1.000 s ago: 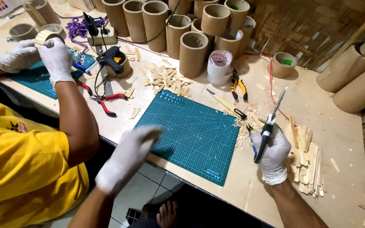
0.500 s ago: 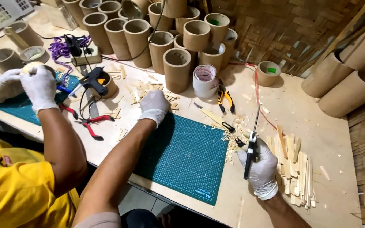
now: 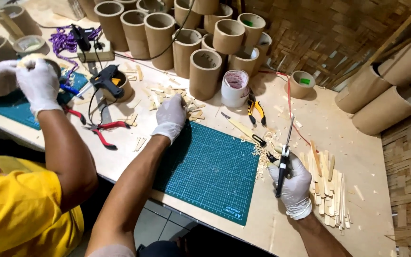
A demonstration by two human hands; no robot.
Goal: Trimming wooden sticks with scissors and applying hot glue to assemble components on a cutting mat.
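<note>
At the workbench: you work in white gloves at a pale table (image 3: 357, 143) strewn with wood scraps.
Left hand: your left hand (image 3: 171, 113) reaches to the far edge of the green cutting mat (image 3: 210, 169), fingers curled down onto a scatter of small wood offcuts (image 3: 167, 93); you cannot tell from here whether it pinches a piece.
Right hand: your right hand (image 3: 293, 183) is wrapped tight round the black handle of a craft knife (image 3: 284, 159), the blade pointing up and away from you.
Where the knife sits: right of the mat, just beside a pile of flat bamboo strips (image 3: 329, 188) that lies under and beyond your knuckles.
Between the hands: shavings (image 3: 265, 147) gather at the mat's right edge, next to a bamboo stick (image 3: 239, 127).
Behind the mat: cardboard tubes (image 3: 204, 71) stand upright in a cluster, a white tape roll (image 3: 235, 88) and yellow-handled pliers (image 3: 257, 110) just in front of them.
To your left: a person in a yellow shirt (image 3: 20, 209) holds a round object in both gloved hands (image 3: 36, 83) over a second mat, with red-handled pliers (image 3: 102, 131) and a glue gun (image 3: 105, 78) nearby.
</note>
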